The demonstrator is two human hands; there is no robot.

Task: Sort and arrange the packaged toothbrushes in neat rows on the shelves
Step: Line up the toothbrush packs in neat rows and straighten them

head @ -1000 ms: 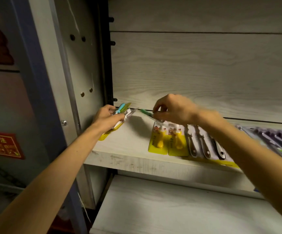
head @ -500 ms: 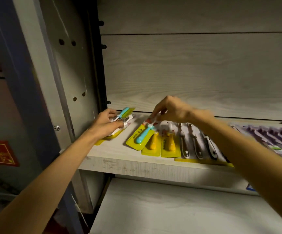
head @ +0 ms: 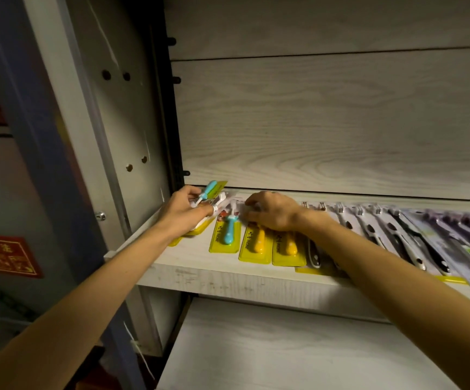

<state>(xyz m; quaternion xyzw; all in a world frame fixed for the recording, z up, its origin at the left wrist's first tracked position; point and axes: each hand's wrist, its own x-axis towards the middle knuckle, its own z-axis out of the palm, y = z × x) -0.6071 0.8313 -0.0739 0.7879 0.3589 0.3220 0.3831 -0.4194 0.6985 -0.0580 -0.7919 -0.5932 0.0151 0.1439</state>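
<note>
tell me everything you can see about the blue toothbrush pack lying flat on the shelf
The blue toothbrush pack is a yellow card under a clear blister, holding a short, chunky light-blue handle with a white neck. It lies flat on the pale wood-grain shelf, leftmost in the row, beside a yellow-handled pack. The left hand partly covers its top end.

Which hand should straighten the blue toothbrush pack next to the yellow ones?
Right, probably. The right hand already lies on the row, fingers by the top of the blue toothbrush pack and over the yellow packs. The left hand is occupied gripping a bundle of packs.
</note>
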